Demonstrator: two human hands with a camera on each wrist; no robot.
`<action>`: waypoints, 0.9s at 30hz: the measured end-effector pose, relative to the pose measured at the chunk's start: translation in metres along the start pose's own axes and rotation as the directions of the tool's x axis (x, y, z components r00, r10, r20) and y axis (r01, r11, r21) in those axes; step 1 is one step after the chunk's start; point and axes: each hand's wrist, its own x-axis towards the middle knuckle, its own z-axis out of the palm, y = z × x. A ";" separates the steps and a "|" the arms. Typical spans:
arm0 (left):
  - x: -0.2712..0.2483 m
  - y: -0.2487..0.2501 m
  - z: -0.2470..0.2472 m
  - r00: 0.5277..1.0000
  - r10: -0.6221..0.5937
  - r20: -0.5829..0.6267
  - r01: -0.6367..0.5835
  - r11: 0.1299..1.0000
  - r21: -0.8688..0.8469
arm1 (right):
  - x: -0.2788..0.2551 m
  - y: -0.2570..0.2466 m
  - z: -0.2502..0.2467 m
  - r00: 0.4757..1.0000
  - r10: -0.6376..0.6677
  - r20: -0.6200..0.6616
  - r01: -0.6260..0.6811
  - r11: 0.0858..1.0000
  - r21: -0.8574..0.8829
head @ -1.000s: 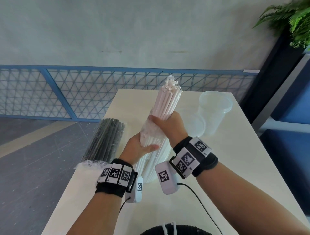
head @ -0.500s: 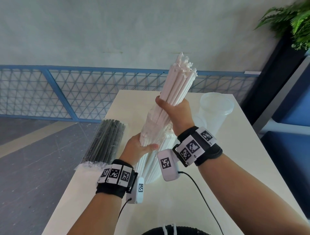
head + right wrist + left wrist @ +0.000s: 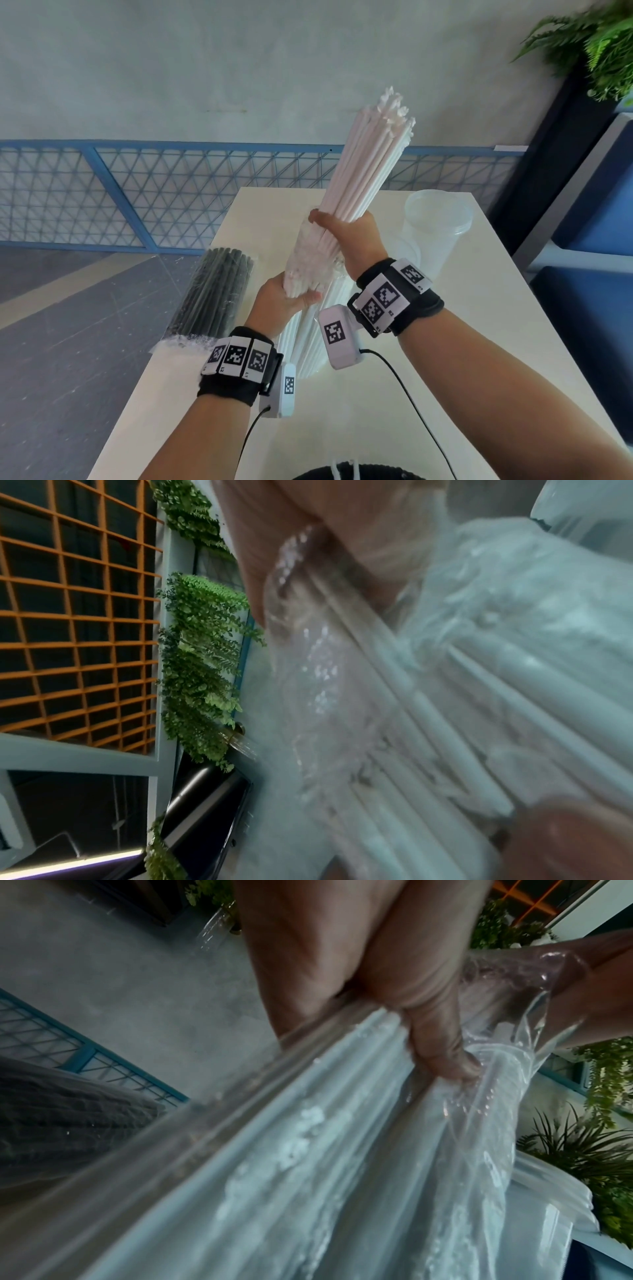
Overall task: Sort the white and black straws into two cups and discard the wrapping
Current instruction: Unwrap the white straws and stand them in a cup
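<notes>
My right hand [image 3: 346, 236] grips a thick bundle of white straws [image 3: 366, 164] and holds it up, tilted to the right, above the table. Lower down, my left hand [image 3: 291, 298] grips the clear plastic wrapping [image 3: 308, 257] bunched around the bundle's lower part. In the left wrist view my fingers [image 3: 441, 1053] pinch the clear wrapping [image 3: 342, 1164] over the white straws. The right wrist view is blurred, with straws [image 3: 462, 750] and film close up. More white straws [image 3: 308, 342] stand below my hands. A wrapped pack of black straws [image 3: 215, 291] lies at the table's left edge.
Two clear plastic cups stand on the white table [image 3: 462, 342] at the right: a tall one [image 3: 435, 226] and a lower one [image 3: 407, 250] partly hidden behind my right wrist. A blue mesh railing [image 3: 137, 192] runs beyond the table. A dark object [image 3: 352, 474] sits at the near edge.
My right hand has lifted the white straw bundle up and out of the wrapping, so more bare straw shows above the film. My left hand has stayed low, holding the wrapping.
</notes>
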 end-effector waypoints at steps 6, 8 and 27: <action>0.003 -0.004 -0.001 0.998 -0.006 -0.055 0.007 1.000 0.027 | 0.008 -0.022 -0.016 0.991 -0.066 -0.115 0.083 0.985 0.153; 0.004 -0.006 -0.003 0.995 -0.025 -0.092 0.027 1.000 0.016 | 0.014 -0.029 -0.024 0.986 -0.068 -0.151 0.098 0.975 0.200; -0.002 0.016 0.001 0.984 -0.026 -0.176 0.028 1.000 0.009 | 0.035 -0.020 -0.065 0.927 -0.251 -0.280 0.223 0.966 -0.128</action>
